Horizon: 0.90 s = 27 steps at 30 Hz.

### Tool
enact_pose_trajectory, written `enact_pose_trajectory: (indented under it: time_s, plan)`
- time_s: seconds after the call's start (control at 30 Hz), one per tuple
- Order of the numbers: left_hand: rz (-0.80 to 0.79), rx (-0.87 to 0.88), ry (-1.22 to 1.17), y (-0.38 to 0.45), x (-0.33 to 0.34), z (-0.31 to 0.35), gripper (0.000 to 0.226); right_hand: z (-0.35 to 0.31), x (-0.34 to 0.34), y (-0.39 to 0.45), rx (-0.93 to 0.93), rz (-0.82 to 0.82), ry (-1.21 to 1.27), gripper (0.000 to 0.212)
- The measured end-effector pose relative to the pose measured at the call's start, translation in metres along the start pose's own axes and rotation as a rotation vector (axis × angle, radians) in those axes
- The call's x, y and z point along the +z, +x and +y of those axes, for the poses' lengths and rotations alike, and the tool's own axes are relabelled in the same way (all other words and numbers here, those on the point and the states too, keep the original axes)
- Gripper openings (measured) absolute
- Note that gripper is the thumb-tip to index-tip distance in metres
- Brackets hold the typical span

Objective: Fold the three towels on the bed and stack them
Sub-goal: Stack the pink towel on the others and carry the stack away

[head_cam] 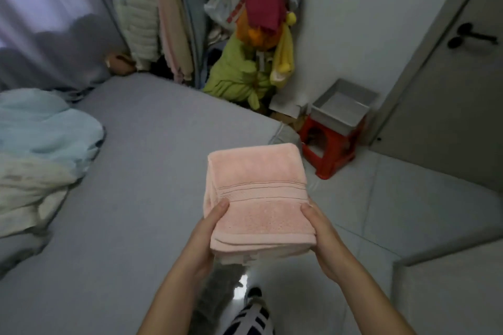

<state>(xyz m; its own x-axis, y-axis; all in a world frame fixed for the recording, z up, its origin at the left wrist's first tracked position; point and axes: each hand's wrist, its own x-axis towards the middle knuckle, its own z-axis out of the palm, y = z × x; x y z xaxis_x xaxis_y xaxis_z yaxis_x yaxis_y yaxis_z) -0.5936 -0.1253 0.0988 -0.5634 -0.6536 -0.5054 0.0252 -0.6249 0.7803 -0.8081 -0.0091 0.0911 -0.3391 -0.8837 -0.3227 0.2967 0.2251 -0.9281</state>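
Nearest the camera, the person's two bare forearms reach forward, the left hand point(209, 228) and the right hand point(321, 228) gripping the near corners of a folded, square, pink terry towel point(258, 193) with a woven band. On each side a thumb lies on the top face and the remaining fingers point(309, 209) curl underneath, out of sight; the fingers are thus closed on the towel, which is held in the air between them, above the near edge of the grey-sheeted bed point(152, 144) and the pale tiled floor point(381, 198). Far to the left of the left fingers, on the bed, lies a rumpled heap of light blue cloth point(43, 128) and cream cloth point(30, 193), still unfolded; whether these are the other two towels cannot be told for certain. Beyond the right fingers a red plastic stool point(330, 149) carrying a grey tray point(343, 106) stands on the floor. Judged step: the first towel is folded and awaits placement. The next move calls for lowering it flat onto bare sheet without letting the layers slip, then releasing both hands.
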Motion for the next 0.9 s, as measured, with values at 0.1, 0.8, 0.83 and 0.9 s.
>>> enact_pose_trajectory:
  time_s: [0.1, 0.8, 0.83, 0.9]
  plan:
    - [-0.099, -0.024, 0.055, 0.070, 0.053, 0.016, 0.049, -0.022, -0.056, 0.030, -0.042, 0.109, 0.047, 0.056]
    - [-0.311, -0.167, 0.232, 0.490, 0.441, 0.064, 0.064, -0.155, -0.477, 0.287, -0.010, 0.360, 0.292, 0.071]
    - [-0.304, -0.190, 0.219, 0.505, 0.454, 0.061, 0.064, -0.163, -0.495, 0.299, 0.014, 0.350, 0.288, 0.068]
    - [-0.281, -0.210, 0.216, 0.532, 0.476, 0.059, 0.064, -0.177, -0.530, 0.322, 0.019, 0.326, 0.222, 0.065]
